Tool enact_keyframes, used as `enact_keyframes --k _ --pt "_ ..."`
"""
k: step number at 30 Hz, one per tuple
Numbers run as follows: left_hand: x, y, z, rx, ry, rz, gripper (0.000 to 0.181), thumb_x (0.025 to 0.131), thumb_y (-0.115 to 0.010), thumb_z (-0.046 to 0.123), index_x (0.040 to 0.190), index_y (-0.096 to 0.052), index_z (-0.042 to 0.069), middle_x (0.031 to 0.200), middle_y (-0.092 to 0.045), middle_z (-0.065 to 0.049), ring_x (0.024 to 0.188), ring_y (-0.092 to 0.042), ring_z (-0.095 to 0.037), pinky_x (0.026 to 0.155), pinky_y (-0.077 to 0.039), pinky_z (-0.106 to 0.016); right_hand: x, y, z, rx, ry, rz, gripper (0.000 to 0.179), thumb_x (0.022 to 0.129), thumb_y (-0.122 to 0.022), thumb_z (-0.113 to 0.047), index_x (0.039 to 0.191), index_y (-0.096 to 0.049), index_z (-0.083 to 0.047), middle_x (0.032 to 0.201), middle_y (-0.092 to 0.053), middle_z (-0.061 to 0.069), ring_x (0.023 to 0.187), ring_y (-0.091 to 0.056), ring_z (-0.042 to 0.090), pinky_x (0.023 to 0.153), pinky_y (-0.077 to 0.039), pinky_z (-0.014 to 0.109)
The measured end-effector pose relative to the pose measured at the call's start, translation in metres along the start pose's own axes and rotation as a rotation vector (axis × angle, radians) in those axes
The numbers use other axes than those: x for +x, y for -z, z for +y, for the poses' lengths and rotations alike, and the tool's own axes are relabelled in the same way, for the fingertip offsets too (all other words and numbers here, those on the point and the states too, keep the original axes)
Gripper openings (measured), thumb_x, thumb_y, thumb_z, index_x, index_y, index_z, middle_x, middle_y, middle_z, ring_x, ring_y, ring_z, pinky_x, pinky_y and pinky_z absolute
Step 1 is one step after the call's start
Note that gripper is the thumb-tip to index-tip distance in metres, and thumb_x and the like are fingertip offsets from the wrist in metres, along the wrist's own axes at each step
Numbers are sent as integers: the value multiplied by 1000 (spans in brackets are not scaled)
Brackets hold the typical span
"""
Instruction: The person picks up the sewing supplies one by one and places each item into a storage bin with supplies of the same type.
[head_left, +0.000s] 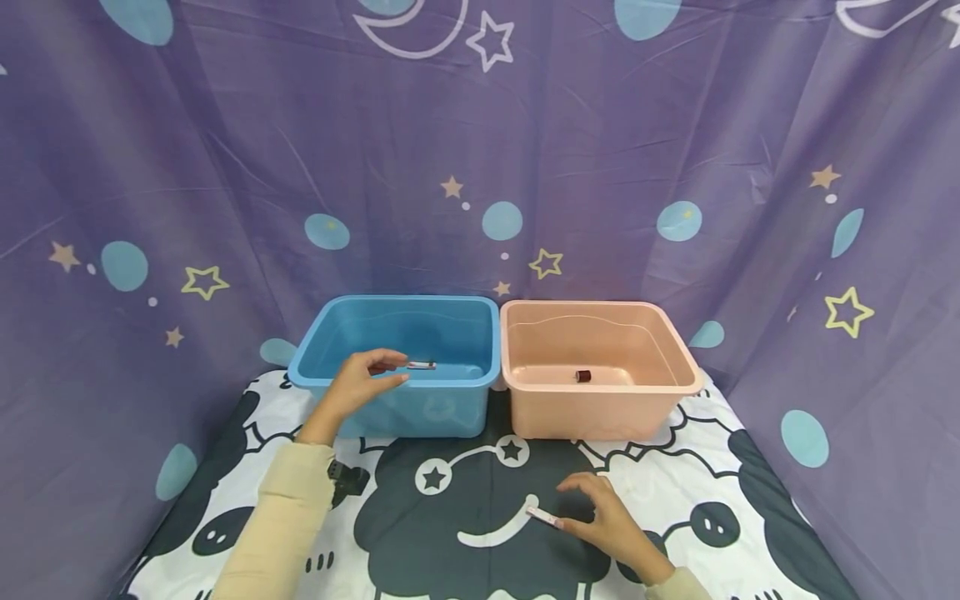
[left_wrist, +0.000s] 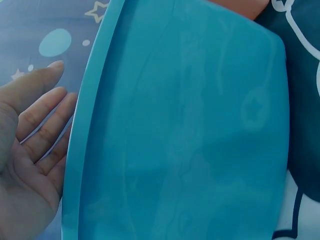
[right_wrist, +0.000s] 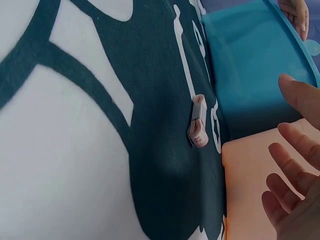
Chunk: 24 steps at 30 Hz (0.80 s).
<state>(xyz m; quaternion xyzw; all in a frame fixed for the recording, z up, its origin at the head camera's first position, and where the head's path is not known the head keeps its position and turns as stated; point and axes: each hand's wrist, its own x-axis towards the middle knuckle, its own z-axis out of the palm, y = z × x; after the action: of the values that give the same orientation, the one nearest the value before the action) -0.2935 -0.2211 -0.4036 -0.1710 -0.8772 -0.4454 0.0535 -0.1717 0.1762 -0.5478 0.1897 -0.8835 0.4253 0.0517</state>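
My left hand (head_left: 362, 385) hovers over the front rim of the blue bin (head_left: 416, 412), fingers loosely bent and holding nothing. Inside that bin lies a small white strip-like thing with dark red marks (head_left: 422, 365), just beyond the fingertips. My right hand (head_left: 606, 521) is above the patterned cloth, with thumb and fingers spread apart. Near its thumb is a folded measuring tape (right_wrist: 198, 122), white with red print, on the dark part of the cloth. The right wrist view shows a gap between the fingers and the tape.
A peach bin (head_left: 592, 417) stands right beside the blue one and holds a small dark red thread spool (head_left: 582, 377). Behind both bins hangs a purple curtain (head_left: 412, 150). Black-and-white cloth (head_left: 420, 550) covers the surface in front.
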Motion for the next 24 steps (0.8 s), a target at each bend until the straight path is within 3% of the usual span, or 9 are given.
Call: enact_keyframes --k 9,19,24 --pt "-5 11 -5 71 8 -12 39 84 -72 22 116 -64 3 116 -64 -16 108 -58 -33 94 -45 -50 -1 -4 -4 6 24 5 42 73 -80 -32 107 -64 -13 107 -61 -9 99 -49 13 85 -45 35" --pt "-6 13 -8 87 20 -56 38 83 -73 20 116 -64 5 116 -65 -14 109 -57 -33 95 -44 -51 -5 -6 -7 42 -29 -37 49 73 -80 -33 114 -61 -13 112 -62 -5 104 -51 22 89 -46 41" --pt "-6 13 -11 102 22 -73 39 82 -73 22 117 -64 6 114 -66 -12 109 -58 -32 95 -44 -50 -6 -9 -6 73 -14 -62 51 75 -78 -33 118 -59 -12 114 -62 1 106 -53 23 91 -47 38"
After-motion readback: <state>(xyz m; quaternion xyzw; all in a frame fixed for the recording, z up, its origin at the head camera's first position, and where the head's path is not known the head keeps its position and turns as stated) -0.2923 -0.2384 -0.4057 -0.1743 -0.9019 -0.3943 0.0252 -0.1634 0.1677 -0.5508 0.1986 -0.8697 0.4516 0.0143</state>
